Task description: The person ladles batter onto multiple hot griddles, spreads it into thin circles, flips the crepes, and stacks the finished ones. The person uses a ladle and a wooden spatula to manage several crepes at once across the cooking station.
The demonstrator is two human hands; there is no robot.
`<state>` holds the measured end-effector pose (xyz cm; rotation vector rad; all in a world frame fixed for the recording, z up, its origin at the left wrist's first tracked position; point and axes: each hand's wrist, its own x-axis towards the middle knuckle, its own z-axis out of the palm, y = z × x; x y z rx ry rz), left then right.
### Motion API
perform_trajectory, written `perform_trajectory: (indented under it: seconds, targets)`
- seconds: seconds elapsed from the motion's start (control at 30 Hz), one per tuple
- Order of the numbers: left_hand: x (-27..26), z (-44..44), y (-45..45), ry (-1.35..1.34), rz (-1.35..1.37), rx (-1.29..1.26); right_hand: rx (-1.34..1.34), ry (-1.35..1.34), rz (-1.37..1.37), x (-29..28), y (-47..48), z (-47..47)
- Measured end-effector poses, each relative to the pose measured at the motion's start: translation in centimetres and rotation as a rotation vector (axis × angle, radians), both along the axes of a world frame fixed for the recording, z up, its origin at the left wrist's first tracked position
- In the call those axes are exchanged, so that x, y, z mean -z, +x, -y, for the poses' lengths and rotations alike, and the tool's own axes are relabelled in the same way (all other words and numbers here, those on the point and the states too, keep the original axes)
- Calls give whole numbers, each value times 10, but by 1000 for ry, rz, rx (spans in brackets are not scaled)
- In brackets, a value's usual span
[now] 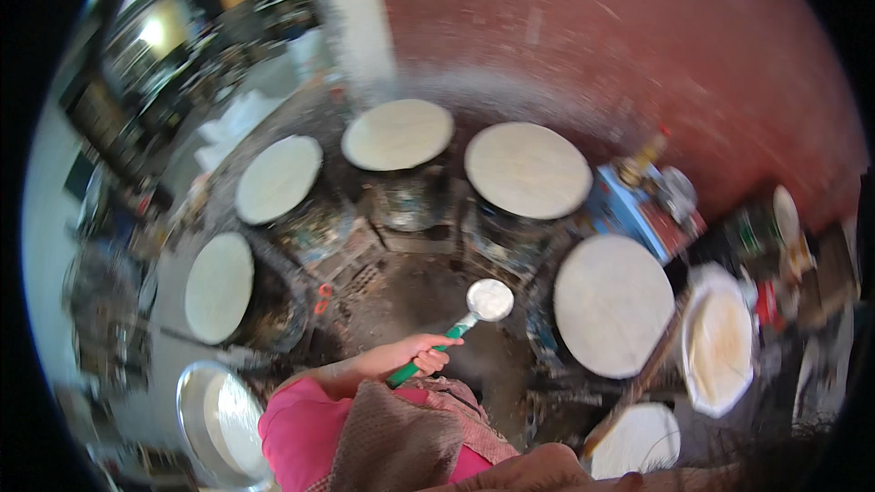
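My left hand [429, 354] is closed around the green handle of a ladle [491, 299], whose round bowl holds something white. It is over the dark floor in front of my body. Round griddles on drum-like stoves curve around me, each topped by a pale, flat, round sheet; one sheet [528, 169] is ahead, another [614, 306] to the right. Bare skin of an arm shows at the bottom right edge, near the lower end of a wooden stick [639, 383]; my right hand cannot be made out clearly. A metal basin [188, 417] with whitish liquid stands at lower left.
A white-lined oval container [742, 355] with a pale, flat stack is at right. Behind it, a blue box [625, 208] carries a bottle and a plastic bag. A red wall [615, 27] rises behind the stoves. White sacks [239, 123] and clutter lie at left.
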<state>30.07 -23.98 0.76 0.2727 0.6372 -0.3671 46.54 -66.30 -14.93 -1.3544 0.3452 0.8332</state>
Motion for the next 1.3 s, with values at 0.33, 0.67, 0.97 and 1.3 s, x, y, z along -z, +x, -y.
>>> perform_trajectory:
  seconds: [0.33,0.67,0.97,1.3]
  targets:
    - [71,-84,-101,-51,53,-20,-482,29,230,-43,-6,-259]
    - [74,-185,-182,-164,50,-200,-710,648,294,-162,-105,-379]
    - [61,-217,-257,-95,-64,-501,-1111,1452,-40,-192,-193,-520]
    - [70,-217,-292,-254,-35,-935,-1045,214,927,-119,-101,-693]
